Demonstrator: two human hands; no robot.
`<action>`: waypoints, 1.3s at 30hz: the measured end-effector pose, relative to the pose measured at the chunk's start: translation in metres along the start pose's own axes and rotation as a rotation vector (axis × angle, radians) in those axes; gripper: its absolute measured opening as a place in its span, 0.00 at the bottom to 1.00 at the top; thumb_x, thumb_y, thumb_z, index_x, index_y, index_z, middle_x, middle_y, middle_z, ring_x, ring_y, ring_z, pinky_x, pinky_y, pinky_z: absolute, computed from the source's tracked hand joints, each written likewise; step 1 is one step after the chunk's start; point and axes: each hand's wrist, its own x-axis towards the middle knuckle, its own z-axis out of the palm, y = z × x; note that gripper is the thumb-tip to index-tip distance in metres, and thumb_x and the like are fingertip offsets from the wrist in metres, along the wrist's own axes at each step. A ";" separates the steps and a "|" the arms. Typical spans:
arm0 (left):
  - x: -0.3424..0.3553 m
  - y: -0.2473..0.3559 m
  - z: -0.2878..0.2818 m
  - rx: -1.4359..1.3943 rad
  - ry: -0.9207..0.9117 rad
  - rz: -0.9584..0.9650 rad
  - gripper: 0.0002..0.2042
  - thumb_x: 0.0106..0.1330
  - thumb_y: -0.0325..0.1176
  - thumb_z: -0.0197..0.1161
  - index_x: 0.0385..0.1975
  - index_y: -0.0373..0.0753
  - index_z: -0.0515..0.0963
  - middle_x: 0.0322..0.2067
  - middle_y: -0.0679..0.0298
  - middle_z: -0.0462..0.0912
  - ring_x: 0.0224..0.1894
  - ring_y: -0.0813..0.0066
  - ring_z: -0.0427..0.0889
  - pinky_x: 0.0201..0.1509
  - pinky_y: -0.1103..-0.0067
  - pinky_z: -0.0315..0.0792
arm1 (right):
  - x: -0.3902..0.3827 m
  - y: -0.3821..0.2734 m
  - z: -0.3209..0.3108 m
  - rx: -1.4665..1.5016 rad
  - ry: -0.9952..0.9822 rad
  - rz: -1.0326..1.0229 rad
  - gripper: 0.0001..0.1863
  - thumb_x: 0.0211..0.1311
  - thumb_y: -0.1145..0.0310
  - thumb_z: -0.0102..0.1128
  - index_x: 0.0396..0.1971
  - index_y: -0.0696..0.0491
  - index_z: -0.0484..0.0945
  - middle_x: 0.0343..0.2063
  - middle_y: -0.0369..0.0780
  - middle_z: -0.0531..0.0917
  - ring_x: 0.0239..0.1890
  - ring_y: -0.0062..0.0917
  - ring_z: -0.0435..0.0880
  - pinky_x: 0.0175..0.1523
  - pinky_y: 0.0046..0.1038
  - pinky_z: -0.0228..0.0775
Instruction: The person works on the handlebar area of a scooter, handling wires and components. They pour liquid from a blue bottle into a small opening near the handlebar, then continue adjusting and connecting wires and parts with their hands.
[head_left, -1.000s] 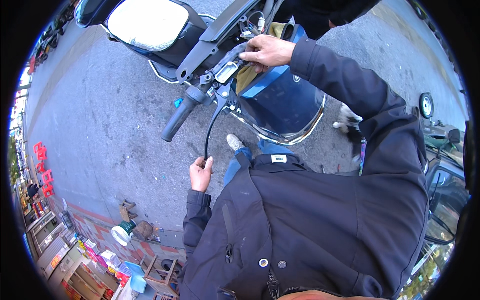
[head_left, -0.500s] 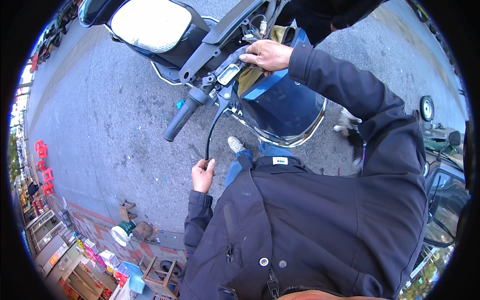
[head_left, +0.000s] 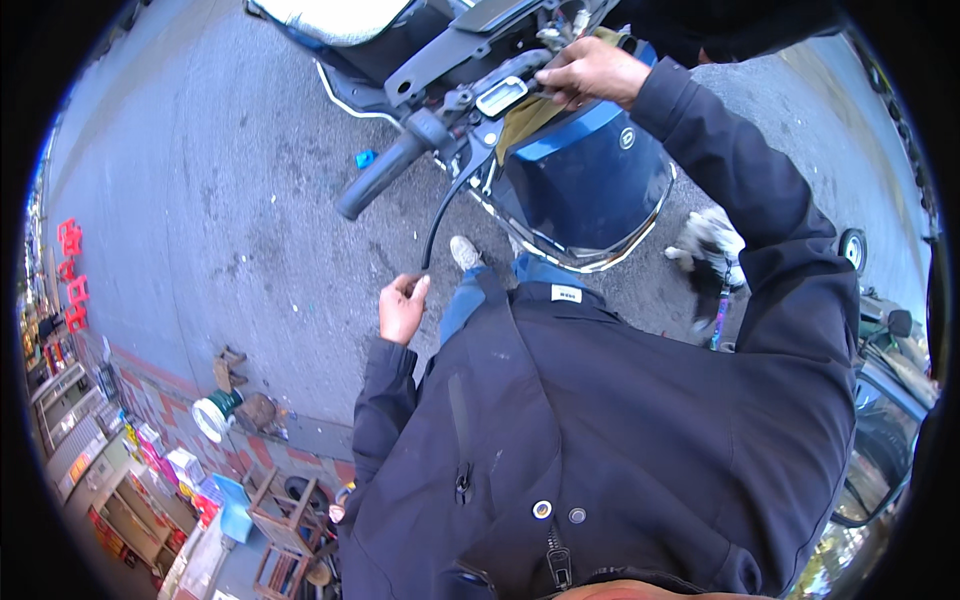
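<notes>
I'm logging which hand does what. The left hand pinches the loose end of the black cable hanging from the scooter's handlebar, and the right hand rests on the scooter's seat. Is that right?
Not quite. The head view shows the right hand up at the handlebar controls beside the blue front panel, not on the seat. The rest holds: the left hand pinches the loose end of the black cable hanging from the handlebar.

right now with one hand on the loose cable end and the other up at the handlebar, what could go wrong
1. The left hand pinches only the very tip of the black cable; it could slip free and whip back.
2. The right hand works among the cramped handlebar parts; fingers might get pinched if the bar turns.
3. A small dog stands by the blue scooter; it could wander underfoot.
</notes>
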 end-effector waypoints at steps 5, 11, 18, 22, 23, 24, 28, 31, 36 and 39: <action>0.003 0.003 0.001 0.008 -0.002 -0.005 0.13 0.73 0.37 0.70 0.43 0.29 0.84 0.23 0.67 0.82 0.22 0.83 0.77 0.26 0.80 0.72 | 0.019 0.015 -0.018 -0.201 -0.034 0.024 0.22 0.76 0.53 0.64 0.45 0.61 0.86 0.29 0.40 0.87 0.30 0.19 0.88 0.39 0.19 0.82; 0.008 -0.026 0.003 0.041 0.007 0.016 0.14 0.73 0.36 0.70 0.43 0.28 0.84 0.24 0.67 0.81 0.23 0.84 0.77 0.26 0.81 0.72 | 0.024 0.011 -0.025 -0.261 -0.069 0.059 0.24 0.75 0.50 0.65 0.40 0.61 0.86 0.26 0.39 0.88 0.26 0.18 0.88 0.35 0.17 0.83; 0.014 -0.045 0.006 0.062 -0.001 0.006 0.13 0.73 0.35 0.69 0.42 0.29 0.85 0.21 0.68 0.81 0.21 0.83 0.77 0.25 0.80 0.70 | 0.009 0.007 -0.024 -0.012 -0.100 0.131 0.22 0.74 0.52 0.67 0.42 0.61 0.87 0.28 0.39 0.88 0.27 0.18 0.88 0.37 0.18 0.84; 0.021 -0.050 0.008 0.081 -0.009 0.027 0.13 0.73 0.36 0.70 0.42 0.29 0.85 0.22 0.67 0.82 0.21 0.83 0.77 0.25 0.79 0.70 | 0.013 0.002 -0.025 -0.140 -0.140 0.122 0.25 0.73 0.48 0.66 0.39 0.60 0.88 0.27 0.40 0.88 0.26 0.19 0.89 0.38 0.18 0.85; 0.023 -0.051 0.008 0.083 -0.009 0.031 0.13 0.72 0.36 0.70 0.42 0.29 0.85 0.22 0.67 0.82 0.21 0.83 0.77 0.25 0.79 0.70 | 0.015 0.003 -0.028 -0.200 -0.159 0.102 0.26 0.72 0.47 0.66 0.37 0.60 0.88 0.26 0.40 0.88 0.26 0.18 0.89 0.38 0.17 0.84; 0.024 -0.048 0.007 0.083 -0.006 0.032 0.13 0.72 0.36 0.70 0.42 0.29 0.86 0.22 0.67 0.82 0.21 0.83 0.77 0.25 0.79 0.71 | 0.016 0.001 -0.030 -0.280 -0.182 0.050 0.27 0.73 0.45 0.64 0.33 0.59 0.86 0.23 0.39 0.87 0.26 0.19 0.89 0.37 0.19 0.85; 0.030 -0.037 -0.005 0.102 0.000 0.014 0.13 0.72 0.36 0.70 0.42 0.29 0.86 0.23 0.66 0.82 0.22 0.82 0.78 0.27 0.79 0.72 | 0.012 0.004 -0.024 -0.420 -0.162 -0.085 0.28 0.80 0.45 0.52 0.45 0.60 0.81 0.27 0.41 0.86 0.28 0.20 0.90 0.36 0.21 0.86; 0.045 -0.044 -0.018 0.122 -0.038 -0.009 0.13 0.72 0.37 0.69 0.42 0.30 0.86 0.23 0.66 0.82 0.22 0.81 0.78 0.27 0.78 0.73 | 0.014 0.013 -0.018 -0.403 -0.106 -0.174 0.27 0.82 0.46 0.50 0.47 0.59 0.80 0.24 0.38 0.80 0.24 0.18 0.86 0.32 0.18 0.83; 0.089 -0.041 -0.052 0.168 -0.125 0.002 0.15 0.68 0.42 0.72 0.42 0.34 0.88 0.22 0.60 0.83 0.25 0.71 0.81 0.34 0.72 0.75 | -0.002 0.003 -0.001 -0.287 -0.011 -0.062 0.26 0.83 0.48 0.48 0.47 0.58 0.80 0.23 0.33 0.72 0.23 0.14 0.76 0.29 0.17 0.74; 0.125 -0.025 -0.083 0.184 -0.199 0.050 0.15 0.68 0.42 0.72 0.41 0.33 0.88 0.22 0.59 0.84 0.26 0.70 0.82 0.34 0.72 0.75 | -0.029 0.022 0.008 -0.068 0.223 0.029 0.24 0.84 0.48 0.49 0.39 0.56 0.79 0.25 0.31 0.73 0.24 0.13 0.69 0.29 0.20 0.64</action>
